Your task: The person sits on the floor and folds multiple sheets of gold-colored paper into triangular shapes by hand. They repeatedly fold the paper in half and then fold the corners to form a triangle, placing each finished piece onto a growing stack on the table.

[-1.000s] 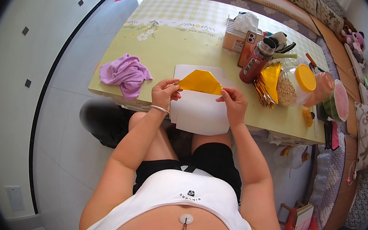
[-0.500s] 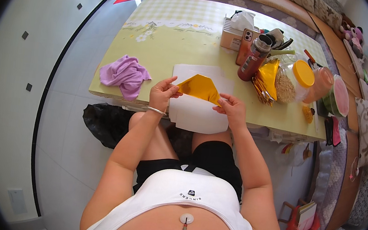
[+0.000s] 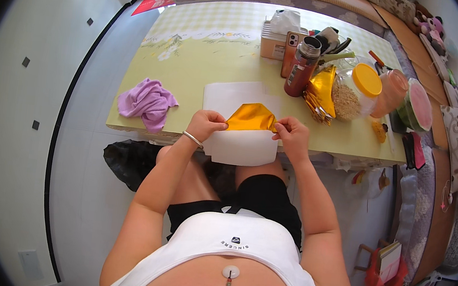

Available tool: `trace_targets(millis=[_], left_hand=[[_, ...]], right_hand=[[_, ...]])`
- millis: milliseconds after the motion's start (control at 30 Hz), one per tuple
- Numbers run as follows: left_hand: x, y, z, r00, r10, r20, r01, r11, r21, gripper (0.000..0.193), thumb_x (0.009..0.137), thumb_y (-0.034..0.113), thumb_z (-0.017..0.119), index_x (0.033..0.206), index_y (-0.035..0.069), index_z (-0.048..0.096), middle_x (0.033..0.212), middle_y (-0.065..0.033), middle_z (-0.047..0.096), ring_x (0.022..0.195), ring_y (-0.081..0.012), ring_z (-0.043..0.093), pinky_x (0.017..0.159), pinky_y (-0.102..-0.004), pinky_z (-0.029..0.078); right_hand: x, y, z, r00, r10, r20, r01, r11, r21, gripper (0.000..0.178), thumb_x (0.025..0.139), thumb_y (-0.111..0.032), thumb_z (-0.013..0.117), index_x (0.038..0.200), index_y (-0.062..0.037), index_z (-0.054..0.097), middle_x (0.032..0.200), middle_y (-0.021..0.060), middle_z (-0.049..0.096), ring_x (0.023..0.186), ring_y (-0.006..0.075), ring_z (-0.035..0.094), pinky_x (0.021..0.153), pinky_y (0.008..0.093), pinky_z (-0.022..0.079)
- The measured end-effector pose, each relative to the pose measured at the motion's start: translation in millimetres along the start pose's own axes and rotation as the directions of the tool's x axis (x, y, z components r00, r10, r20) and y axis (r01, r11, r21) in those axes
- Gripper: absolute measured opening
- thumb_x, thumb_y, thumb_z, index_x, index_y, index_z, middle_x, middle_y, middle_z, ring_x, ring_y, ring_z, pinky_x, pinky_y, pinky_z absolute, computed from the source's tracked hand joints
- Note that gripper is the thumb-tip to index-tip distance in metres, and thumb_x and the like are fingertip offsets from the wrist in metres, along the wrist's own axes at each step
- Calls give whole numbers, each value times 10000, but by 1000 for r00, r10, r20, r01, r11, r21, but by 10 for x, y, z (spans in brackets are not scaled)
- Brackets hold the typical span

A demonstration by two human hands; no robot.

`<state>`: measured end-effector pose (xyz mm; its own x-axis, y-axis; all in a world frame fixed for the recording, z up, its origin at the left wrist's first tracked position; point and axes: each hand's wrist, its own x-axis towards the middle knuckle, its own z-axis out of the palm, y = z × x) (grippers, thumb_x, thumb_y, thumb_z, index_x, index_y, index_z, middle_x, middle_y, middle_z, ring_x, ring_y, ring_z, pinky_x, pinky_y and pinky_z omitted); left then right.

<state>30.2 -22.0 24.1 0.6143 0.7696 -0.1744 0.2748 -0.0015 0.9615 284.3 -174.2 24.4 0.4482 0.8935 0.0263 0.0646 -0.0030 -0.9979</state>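
Observation:
Between my two hands is a folded piece of shiny gold paper point(image 3: 252, 117), wide along its near edge and narrower at the far side. My left hand point(image 3: 207, 126) pinches its left corner between thumb and fingers. The right corner is pinched in my right hand point(image 3: 293, 134). Beneath it lie several white paper sheets point(image 3: 244, 151), overlapping on the table and jutting past its near edge over my lap.
A crumpled purple cloth point(image 3: 147, 104) lies left on the table point(image 3: 193, 60). To the right stand a red flask point(image 3: 302, 69), a phone point(image 3: 290, 54), a stack of folded gold pieces point(image 3: 322, 91), a yellow-lidded jar point(image 3: 353, 95) and a cut watermelon point(image 3: 416, 107).
Both hands have lowered the gold paper slightly toward the white sheets, and its near edge now looks straighter. The view has shifted a little. Both pinches are kept.

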Motion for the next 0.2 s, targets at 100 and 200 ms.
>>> trace_targets(millis=[100, 200], left_hand=[[57, 25, 27, 999, -18, 38, 16, 999, 47, 133, 807, 72, 775, 909, -7, 744, 766, -31, 703, 697, -101, 616, 679, -243, 489], [92, 140, 50, 976, -176, 128, 193, 971, -139, 126, 819, 59, 755, 926, -7, 742, 779, -48, 716, 677, -143, 632, 655, -255, 497]], right_hand=[[32, 76, -93, 1000, 6, 23, -10, 987, 159, 90, 947, -48, 652, 981, 35, 653, 841, 101, 701, 640, 141, 686, 574, 243, 550], [80, 203, -216, 996, 60, -63, -35, 942, 335, 187, 983, -142, 651, 1123, -21, 626, 829, 104, 711, 618, 152, 684, 581, 272, 561]])
